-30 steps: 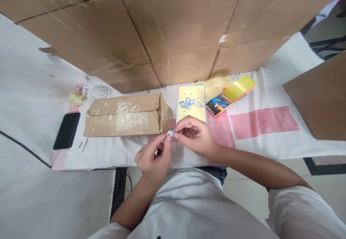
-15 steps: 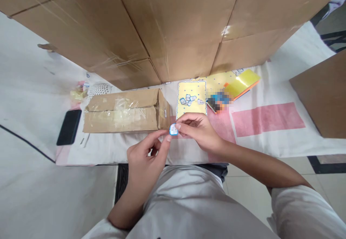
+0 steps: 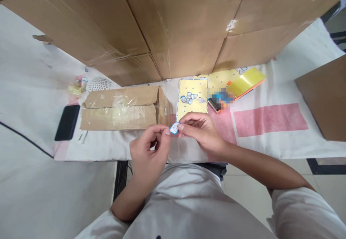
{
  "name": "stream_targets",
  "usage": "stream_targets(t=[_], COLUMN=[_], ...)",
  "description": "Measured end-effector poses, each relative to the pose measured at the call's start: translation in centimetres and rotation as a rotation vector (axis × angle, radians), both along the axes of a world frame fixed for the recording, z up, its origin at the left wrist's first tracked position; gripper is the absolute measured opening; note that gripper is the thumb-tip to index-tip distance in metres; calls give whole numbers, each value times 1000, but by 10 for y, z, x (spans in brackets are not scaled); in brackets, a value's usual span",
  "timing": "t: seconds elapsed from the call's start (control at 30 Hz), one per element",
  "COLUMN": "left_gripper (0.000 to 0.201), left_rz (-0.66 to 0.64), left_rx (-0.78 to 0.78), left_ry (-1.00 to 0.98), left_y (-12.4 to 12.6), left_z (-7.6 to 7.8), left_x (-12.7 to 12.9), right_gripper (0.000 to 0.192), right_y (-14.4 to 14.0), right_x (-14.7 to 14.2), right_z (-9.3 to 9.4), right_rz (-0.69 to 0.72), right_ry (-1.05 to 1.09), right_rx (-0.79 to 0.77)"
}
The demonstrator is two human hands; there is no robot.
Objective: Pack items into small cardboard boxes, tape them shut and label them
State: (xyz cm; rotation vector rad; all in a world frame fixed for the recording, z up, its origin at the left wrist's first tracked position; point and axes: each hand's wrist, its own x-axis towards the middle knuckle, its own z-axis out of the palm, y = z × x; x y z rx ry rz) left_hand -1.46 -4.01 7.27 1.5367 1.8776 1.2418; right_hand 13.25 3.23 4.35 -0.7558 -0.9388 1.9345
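A small white sticker (image 3: 174,127) with a blue edge is held between both hands, tilted. My right hand (image 3: 201,131) pinches its right side between thumb and forefinger. At its lower left corner, the thumb and forefinger of my left hand (image 3: 151,147) are closed together. Just beyond the hands lies a yellow patterned sheet (image 3: 192,111) with several similar blue-edged pieces (image 3: 189,97) grouped on it. The print on the held sticker is too small to read.
Left of the sheet lies a taped cardboard box (image 3: 119,118), with a black phone (image 3: 67,123) beyond it. A yellow-and-orange booklet (image 3: 247,82) rests at the right. Large cardboard panels (image 3: 189,26) rise behind, and a brown box (image 3: 324,98) stands far right.
My left thumb and forefinger have closed together on the sticker's edge. The sticker has turned from upright to slanted. The view has shifted slightly.
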Motion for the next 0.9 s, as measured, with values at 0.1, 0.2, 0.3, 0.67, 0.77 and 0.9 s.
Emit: stream_targets(t=[0.1,0.2,0.3,0.67,0.77,0.9], left_gripper=[13,16,20,53,53,54], left_rz=[44,211,444,364,415,439], left_rx=[9,268,642,534,462,373], left_ry=[-38,38,237,355,372,408], left_y=[1,11,29,55,53,51], left_z=[0,-2,-7,-30,-31,-31], left_x=[1,-16,-56,-130,-129,-128], right_gripper=[23,27,33,34,34,33], right_y=[1,10,26,55,53,51], right_x=[0,-1,-4,-25,-30,-37], right_z=[-2,-12,-30,-60,-62,-62], right_rz=[19,34,58,139,127,115], right_ry=[-27,-105,-158,-134,-157,-149], right_rx=[60,100,162,353,297,244])
